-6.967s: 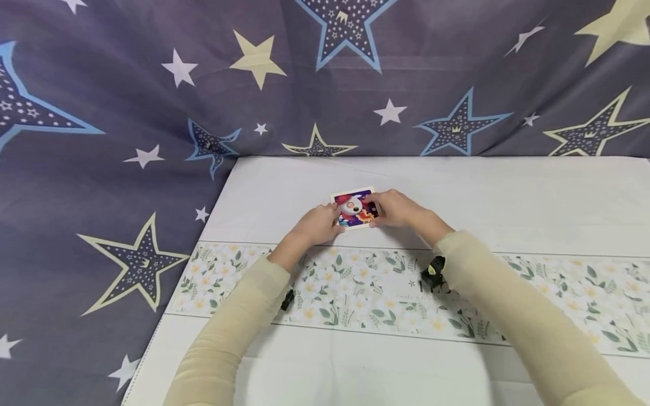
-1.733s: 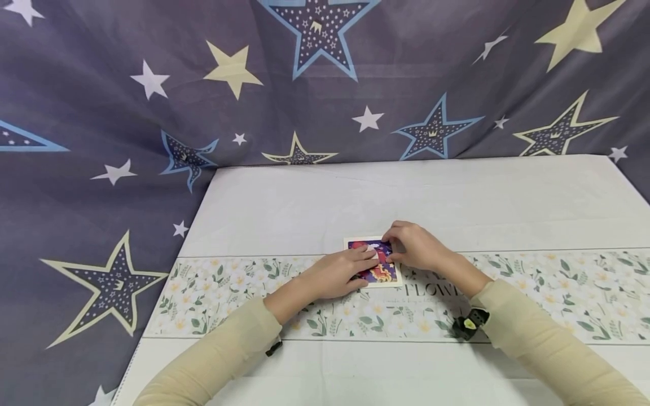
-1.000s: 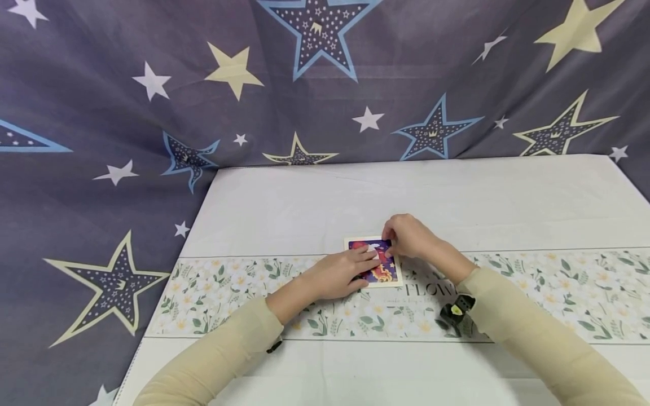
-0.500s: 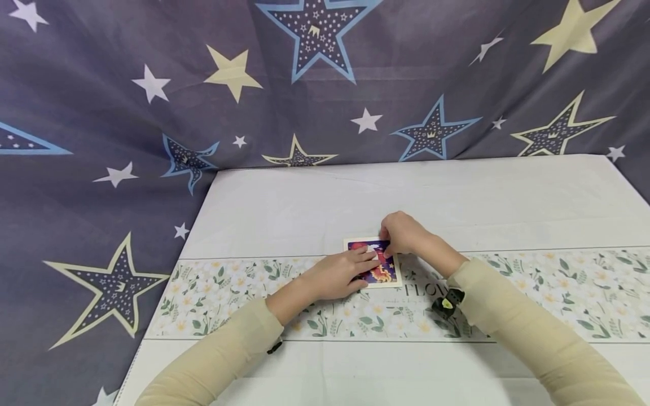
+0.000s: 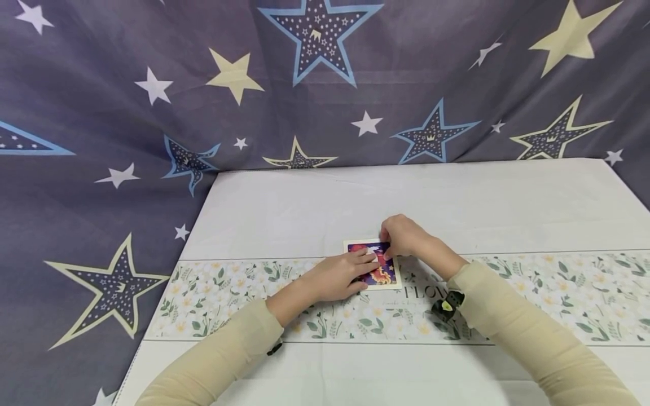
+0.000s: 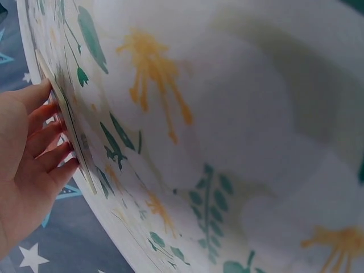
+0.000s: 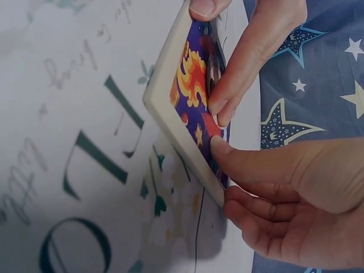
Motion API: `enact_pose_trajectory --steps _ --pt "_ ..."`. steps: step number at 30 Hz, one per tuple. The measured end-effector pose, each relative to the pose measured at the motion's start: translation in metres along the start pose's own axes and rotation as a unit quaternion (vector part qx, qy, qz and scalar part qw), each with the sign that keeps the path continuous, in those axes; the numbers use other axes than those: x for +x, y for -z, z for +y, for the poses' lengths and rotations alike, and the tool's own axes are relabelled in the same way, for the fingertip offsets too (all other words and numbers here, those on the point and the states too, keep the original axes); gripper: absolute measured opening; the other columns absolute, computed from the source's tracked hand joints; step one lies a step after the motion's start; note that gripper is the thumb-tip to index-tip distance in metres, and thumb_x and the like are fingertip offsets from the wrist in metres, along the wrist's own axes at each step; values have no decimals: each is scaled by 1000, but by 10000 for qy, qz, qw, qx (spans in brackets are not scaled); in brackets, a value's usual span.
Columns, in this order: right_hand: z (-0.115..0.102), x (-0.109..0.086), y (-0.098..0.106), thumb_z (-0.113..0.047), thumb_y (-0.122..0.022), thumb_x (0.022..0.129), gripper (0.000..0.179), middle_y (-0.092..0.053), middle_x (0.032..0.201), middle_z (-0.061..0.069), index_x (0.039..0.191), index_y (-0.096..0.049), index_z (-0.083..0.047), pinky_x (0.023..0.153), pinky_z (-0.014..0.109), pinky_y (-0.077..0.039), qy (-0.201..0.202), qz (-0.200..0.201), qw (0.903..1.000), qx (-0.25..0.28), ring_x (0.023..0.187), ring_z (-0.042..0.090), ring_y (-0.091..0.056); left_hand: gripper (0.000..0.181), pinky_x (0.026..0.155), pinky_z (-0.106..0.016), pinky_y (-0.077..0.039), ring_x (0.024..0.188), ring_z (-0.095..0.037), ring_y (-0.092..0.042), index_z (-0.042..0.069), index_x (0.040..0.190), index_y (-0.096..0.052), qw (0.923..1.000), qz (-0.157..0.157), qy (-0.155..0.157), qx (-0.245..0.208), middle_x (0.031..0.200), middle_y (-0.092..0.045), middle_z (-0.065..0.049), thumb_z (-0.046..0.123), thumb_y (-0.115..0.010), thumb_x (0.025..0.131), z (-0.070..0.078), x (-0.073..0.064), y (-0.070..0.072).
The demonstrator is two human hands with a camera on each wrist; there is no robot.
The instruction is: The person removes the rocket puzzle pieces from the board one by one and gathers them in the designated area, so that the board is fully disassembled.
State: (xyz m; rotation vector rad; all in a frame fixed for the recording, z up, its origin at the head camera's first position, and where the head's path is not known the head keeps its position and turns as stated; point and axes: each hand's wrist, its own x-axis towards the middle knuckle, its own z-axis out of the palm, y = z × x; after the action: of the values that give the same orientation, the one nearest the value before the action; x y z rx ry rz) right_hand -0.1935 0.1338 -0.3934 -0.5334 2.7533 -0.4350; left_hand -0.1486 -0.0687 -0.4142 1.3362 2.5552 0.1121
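Observation:
A small square picture board (image 5: 382, 278) with a cream border lies flat on the tablecloth. Its picture is purple with red and orange-yellow shapes. My left hand (image 5: 336, 276) rests on it from the left, fingers fairly straight across the picture and covering part of it. In the left wrist view those fingers (image 6: 51, 139) lie against the board's face. At the upper right corner, my right hand (image 5: 406, 237) pinches the board. The right wrist view shows my right thumb (image 7: 250, 161) on the picture and the other fingers curled at the board's edge.
A white tablecloth (image 5: 284, 208) with a floral band (image 5: 218, 293) and printed lettering (image 5: 424, 292) covers the table. A dark star-patterned curtain (image 5: 167, 34) hangs behind and at the left. A black wrist device (image 5: 447, 304) sits at my right cuff.
Since the earliest frame the board has come nearer, and my left hand has gone from gripping its side to lying across the picture. Lately my right hand has shifted slightly left at the corner.

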Motion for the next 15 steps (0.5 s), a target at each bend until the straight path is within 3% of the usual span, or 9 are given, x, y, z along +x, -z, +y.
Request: enact_pose_trajectory --steps 15 --pt "2 0 -3 -14 -85 71 29 -67 86 8 93 -68 -5 76 36 -53 105 121 9998 110 79 20 -60 53 116 -35 -36 147 -21 -30 17 148 -40 10000 34 -21 -2 155 -37 -4 38 -50 100 -1 0 0"
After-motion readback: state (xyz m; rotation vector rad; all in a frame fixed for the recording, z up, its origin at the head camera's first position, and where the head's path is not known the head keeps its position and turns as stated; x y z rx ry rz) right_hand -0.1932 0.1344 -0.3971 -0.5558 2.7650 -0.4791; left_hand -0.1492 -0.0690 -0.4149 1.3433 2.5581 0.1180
